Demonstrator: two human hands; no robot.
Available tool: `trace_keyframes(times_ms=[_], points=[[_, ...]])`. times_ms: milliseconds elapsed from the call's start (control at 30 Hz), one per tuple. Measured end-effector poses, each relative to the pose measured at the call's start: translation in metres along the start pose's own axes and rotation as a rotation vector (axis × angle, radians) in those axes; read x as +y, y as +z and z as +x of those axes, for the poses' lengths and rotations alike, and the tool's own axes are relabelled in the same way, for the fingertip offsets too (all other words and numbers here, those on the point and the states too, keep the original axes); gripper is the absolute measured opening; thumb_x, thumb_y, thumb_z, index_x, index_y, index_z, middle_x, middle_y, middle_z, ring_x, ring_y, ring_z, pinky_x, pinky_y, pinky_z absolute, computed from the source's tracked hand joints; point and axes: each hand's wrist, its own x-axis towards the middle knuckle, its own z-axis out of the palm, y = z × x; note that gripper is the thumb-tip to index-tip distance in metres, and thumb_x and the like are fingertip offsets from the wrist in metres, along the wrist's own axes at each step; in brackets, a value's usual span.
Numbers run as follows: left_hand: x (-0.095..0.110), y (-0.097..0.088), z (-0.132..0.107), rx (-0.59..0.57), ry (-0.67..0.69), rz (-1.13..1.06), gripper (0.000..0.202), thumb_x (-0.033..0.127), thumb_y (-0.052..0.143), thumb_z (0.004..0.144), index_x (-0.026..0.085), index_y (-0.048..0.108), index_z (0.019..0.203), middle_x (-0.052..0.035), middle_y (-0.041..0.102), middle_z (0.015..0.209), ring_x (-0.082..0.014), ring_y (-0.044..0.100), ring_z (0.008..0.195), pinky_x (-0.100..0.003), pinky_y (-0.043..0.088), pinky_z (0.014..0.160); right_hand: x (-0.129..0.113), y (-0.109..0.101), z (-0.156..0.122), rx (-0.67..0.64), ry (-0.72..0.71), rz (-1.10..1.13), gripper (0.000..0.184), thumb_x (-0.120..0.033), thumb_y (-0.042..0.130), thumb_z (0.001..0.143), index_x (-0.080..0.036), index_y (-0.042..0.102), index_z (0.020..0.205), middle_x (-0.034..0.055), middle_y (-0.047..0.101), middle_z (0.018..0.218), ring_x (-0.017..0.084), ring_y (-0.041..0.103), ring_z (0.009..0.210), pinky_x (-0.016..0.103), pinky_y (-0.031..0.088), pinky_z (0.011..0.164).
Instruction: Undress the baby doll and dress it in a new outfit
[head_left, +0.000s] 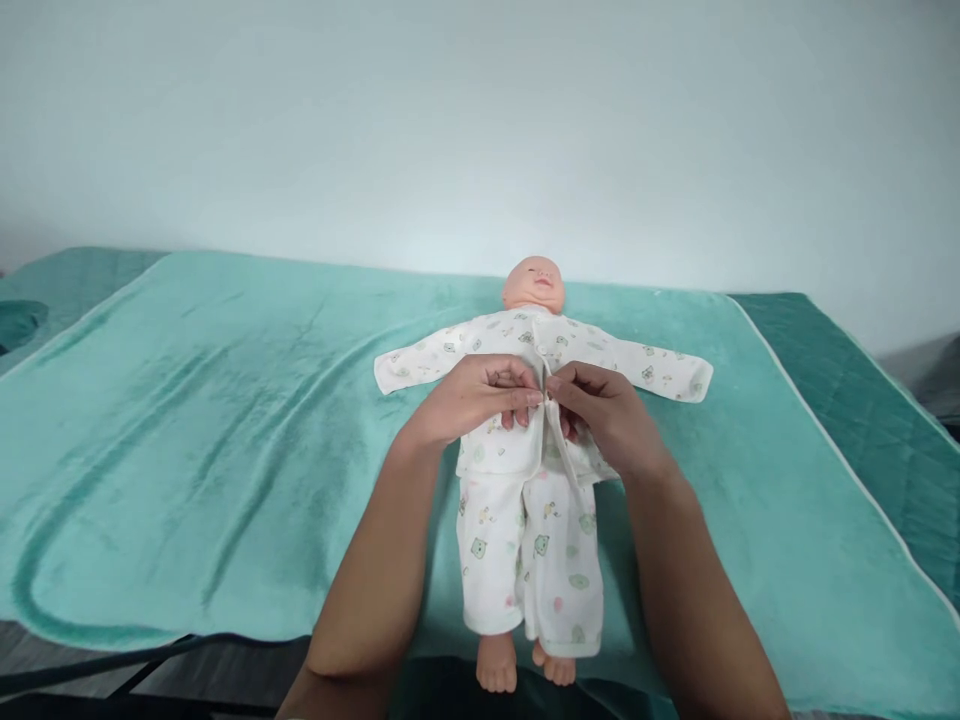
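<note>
A baby doll (534, 284) lies on its back, head toward the wall and bare feet toward me. It wears a white printed jacket (501, 455) and matching trousers (491, 560). Over the doll's belly, my left hand (487, 390) pinches one front edge of the jacket. Close beside it, my right hand (604, 405) pinches the opposite edge, the fingertips of both nearly touching. Above my hands the front is joined near the chest; below them the edges hang apart. Whatever fastener sits between my fingers is hidden. Both jacket sleeves are spread out sideways, with no doll hands showing.
A teal plush blanket (225, 450) with soft folds lies under the doll. Darker quilted cloth (847, 400) shows at the right and far left. A pale wall (480, 130) stands behind. Dark bars (150, 655) and floor show below the bed's near left edge.
</note>
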Motion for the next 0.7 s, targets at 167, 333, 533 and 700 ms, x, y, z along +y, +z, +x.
trace_keyframes(times_ms=[167,333,533,700], points=[[-0.0051,-0.0037,0.0021,-0.007,-0.021,-0.087,0.020,0.034,0.076,0.079,0.015,0.069,0.081,-0.0031,0.069,0.067,-0.0127,0.065,0.062,-0.025,0.055,0.061,-0.0006,0.0014,0.0001,0.004,0.018,-0.012,0.039,-0.051,0.064,0.089,-0.019,0.060,0.067,-0.0011,0.060,0.053,0.009,0.051,0.047,0.022,0.040,0.048],[-0.0064,-0.0064,0.0021,-0.016,-0.031,-0.094,0.018,0.032,0.076,0.080,0.015,0.072,0.083,-0.0040,0.071,0.071,-0.0138,0.068,0.066,-0.026,0.057,0.064,-0.0007,0.0027,-0.0007,0.008,0.017,-0.049,0.042,-0.055,0.066,0.086,-0.019,0.057,0.067,-0.0011,0.062,0.053,0.010,0.055,0.048,0.022,0.042,0.047],[-0.0079,-0.0067,0.0030,-0.001,-0.036,-0.090,0.019,0.033,0.078,0.078,0.015,0.072,0.083,-0.0035,0.070,0.069,-0.0128,0.066,0.063,-0.026,0.057,0.062,0.0008,0.0033,-0.0005,0.005,0.014,-0.087,0.044,-0.058,0.066,0.085,-0.019,0.056,0.067,-0.0007,0.063,0.055,0.010,0.057,0.049,0.022,0.044,0.049],[-0.0070,-0.0050,0.0024,-0.008,-0.027,-0.085,0.017,0.030,0.078,0.079,0.015,0.070,0.079,-0.0032,0.071,0.072,-0.0110,0.065,0.063,-0.024,0.056,0.062,0.0015,0.0016,-0.0004,-0.024,0.029,0.003,0.041,-0.054,0.065,0.088,-0.019,0.057,0.069,0.0004,0.066,0.062,0.010,0.059,0.051,0.022,0.045,0.048]])
